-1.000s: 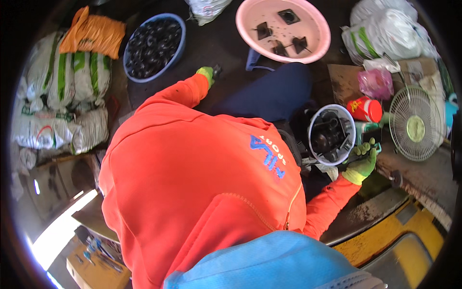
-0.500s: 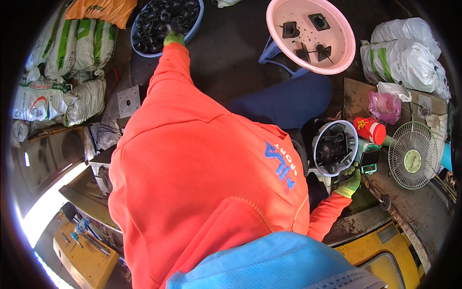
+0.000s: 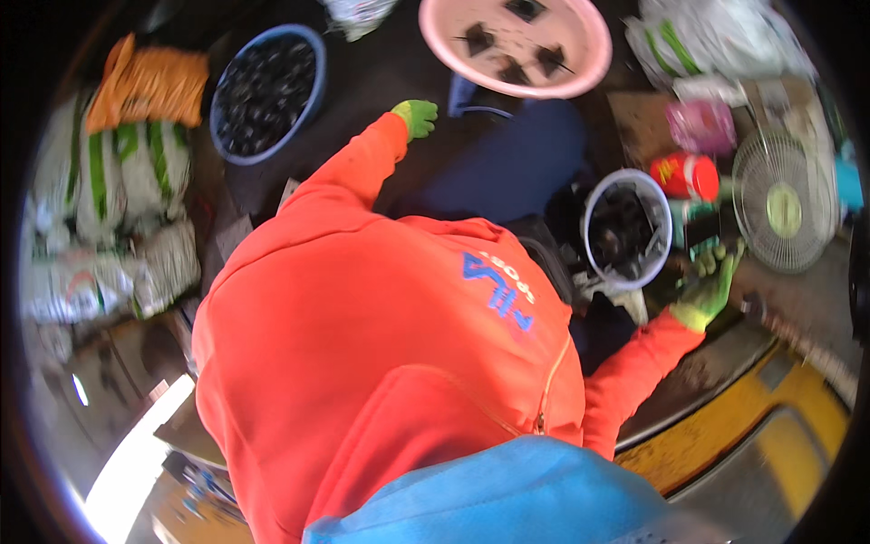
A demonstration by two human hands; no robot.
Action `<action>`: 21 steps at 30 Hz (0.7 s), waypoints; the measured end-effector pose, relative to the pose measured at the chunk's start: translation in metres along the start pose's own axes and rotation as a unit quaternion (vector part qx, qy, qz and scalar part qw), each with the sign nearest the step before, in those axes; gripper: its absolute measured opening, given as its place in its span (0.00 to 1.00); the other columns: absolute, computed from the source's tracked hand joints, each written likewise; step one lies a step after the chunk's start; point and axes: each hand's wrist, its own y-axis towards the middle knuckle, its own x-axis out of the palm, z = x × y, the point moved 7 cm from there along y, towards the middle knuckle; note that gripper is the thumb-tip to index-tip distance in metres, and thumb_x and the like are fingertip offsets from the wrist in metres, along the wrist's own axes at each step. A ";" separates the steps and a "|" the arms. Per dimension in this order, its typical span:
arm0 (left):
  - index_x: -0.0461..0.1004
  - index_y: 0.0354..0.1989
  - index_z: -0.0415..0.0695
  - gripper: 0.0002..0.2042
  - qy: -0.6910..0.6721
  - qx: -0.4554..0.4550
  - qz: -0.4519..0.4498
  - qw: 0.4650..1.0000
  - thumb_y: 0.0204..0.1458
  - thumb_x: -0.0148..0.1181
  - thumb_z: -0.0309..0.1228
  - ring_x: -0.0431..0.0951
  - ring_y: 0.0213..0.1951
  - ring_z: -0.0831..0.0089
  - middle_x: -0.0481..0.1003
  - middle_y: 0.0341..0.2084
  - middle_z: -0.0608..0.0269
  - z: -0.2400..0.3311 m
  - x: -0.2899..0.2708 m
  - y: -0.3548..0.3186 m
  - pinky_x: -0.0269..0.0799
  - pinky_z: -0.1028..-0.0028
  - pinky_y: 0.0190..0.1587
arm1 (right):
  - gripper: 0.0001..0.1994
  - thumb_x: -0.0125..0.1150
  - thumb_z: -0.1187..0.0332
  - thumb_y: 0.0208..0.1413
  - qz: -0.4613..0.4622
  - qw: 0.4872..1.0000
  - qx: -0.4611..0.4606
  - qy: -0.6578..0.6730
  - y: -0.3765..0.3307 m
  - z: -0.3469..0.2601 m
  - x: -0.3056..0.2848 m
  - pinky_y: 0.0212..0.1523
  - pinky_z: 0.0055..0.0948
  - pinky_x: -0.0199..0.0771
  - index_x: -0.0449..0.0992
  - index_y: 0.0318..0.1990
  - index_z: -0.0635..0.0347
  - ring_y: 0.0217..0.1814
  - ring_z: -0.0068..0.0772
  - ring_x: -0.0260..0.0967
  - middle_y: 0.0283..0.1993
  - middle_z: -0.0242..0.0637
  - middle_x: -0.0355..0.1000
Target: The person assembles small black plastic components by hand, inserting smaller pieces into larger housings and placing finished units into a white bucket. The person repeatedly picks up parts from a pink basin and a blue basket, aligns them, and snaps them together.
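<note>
My left hand (image 3: 417, 119), in a yellow-green glove, hangs between the blue basin and the pink basin with its fingers loosely out. Nothing shows in it, though motion smears it slightly. Many shiny black plastic-looking parts (image 3: 267, 95) fill the blue basin (image 3: 321, 77) at the far left. At right, my gloved right hand (image 3: 711, 292) has its fingers spread, just beyond a pale round bucket (image 3: 666, 213). Larger black parts (image 3: 621, 227) lie inside that bucket. Nothing can be made out in the right hand.
A pink basin (image 3: 435, 54) on a blue stool holds several black square-based pieces. A fan (image 3: 784, 208), a red container (image 3: 684, 176) and a pink bag (image 3: 700, 125) stand at right. Filled sacks (image 3: 136, 181) are stacked left. Yellow machinery (image 3: 707, 453) lies at lower right.
My left hand has left the blue basin and moved right and nearer. My right hand has moved right, its fingers now spread. The whole view has shifted.
</note>
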 end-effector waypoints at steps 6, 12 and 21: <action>0.77 0.41 0.41 0.09 -0.629 -0.165 0.318 0.691 0.57 0.54 0.30 0.74 0.31 0.76 0.77 0.31 0.62 0.084 -0.138 0.105 0.69 0.78 0.35 | 0.14 0.48 0.60 0.64 0.080 0.987 0.006 0.139 -0.025 -0.009 -0.057 0.27 0.23 0.58 0.71 0.51 0.55 0.30 0.24 0.58 0.34 0.30 0.64; 0.78 0.44 0.40 0.14 -0.386 0.149 0.095 0.905 0.55 0.59 0.36 0.77 0.40 0.69 0.78 0.38 0.58 0.301 -0.176 0.208 0.71 0.73 0.44 | 0.13 0.50 0.65 0.61 0.047 0.984 -0.069 0.158 -0.037 -0.033 -0.091 0.29 0.26 0.61 0.70 0.50 0.60 0.30 0.28 0.61 0.33 0.33 0.65; 0.71 0.55 0.41 0.31 -0.051 0.031 -0.083 0.995 0.44 0.61 0.47 0.71 0.55 0.52 0.71 0.53 0.44 0.386 -0.038 0.297 0.66 0.61 0.58 | 0.11 0.50 0.60 0.60 0.211 0.975 -0.061 0.042 -0.040 -0.025 -0.073 0.20 0.23 0.62 0.72 0.38 0.56 0.18 0.25 0.62 0.22 0.29 0.68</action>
